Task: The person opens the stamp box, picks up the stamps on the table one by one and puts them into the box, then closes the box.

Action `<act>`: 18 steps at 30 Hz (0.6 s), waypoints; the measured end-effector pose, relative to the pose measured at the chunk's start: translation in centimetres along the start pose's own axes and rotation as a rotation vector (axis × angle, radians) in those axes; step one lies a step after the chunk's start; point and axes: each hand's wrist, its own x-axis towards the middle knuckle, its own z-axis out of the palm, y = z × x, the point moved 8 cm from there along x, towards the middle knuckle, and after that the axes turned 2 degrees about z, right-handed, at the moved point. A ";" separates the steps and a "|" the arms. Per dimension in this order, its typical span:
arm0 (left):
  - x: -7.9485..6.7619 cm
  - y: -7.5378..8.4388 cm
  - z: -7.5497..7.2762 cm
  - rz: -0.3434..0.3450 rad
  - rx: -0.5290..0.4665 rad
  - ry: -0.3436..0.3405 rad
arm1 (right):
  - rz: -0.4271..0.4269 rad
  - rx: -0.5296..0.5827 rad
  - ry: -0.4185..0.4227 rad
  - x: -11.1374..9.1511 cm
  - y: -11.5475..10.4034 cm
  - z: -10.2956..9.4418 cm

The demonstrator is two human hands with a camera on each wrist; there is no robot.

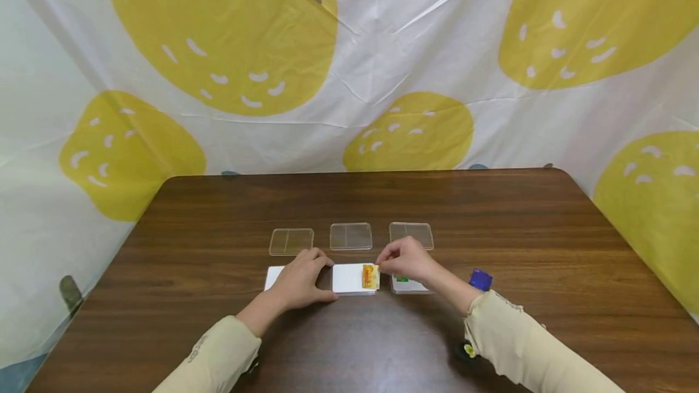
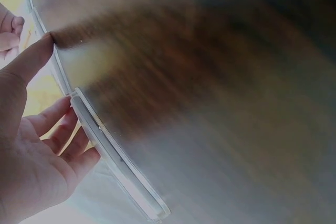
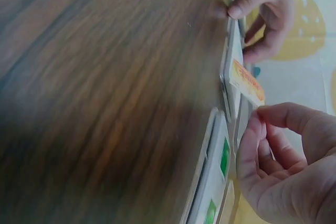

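Observation:
My left hand [image 1: 302, 278] spans the left end of a flat white box [image 1: 346, 278] in the middle of a row. Its thumb is at the front edge and its fingers are at the back, gripping the box. Over the box's right end lies a small flat orange-and-yellow printed wrapper [image 3: 247, 81], tilted up from the white surface. My right hand [image 1: 408, 259] pinches the wrapper's outer corner between thumb and index finger. Beneath that hand is another white box [image 3: 216, 171] bearing green pieces. A third white box [image 1: 272, 276] is partly hidden behind my left hand.
Three clear plastic lids, left [image 1: 292, 242], middle [image 1: 351, 236] and right [image 1: 417, 233], lie behind the boxes. By my right forearm is a blue-purple packet [image 1: 480, 279]; a small dark item with a yellow mark [image 1: 469, 350] is nearer. A patterned cloth hangs behind the table [image 1: 246, 199].

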 end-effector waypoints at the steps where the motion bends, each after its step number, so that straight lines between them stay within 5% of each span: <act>1: 0.0 0.0 0.0 0.001 0.000 0.001 | -0.010 -0.031 0.016 0.2 -0.2 0.1; 6: 0.0 0.0 -0.1 0.005 -0.007 0.010 | -0.043 -0.165 0.072 0.7 -0.9 0.4; 13: 0.0 0.0 -0.1 0.011 -0.007 0.012 | 0.001 -0.176 0.091 1.2 -0.9 0.5; 18: 0.0 0.1 0.0 0.013 -0.010 0.013 | -0.074 -0.249 0.130 0.9 -1.5 0.7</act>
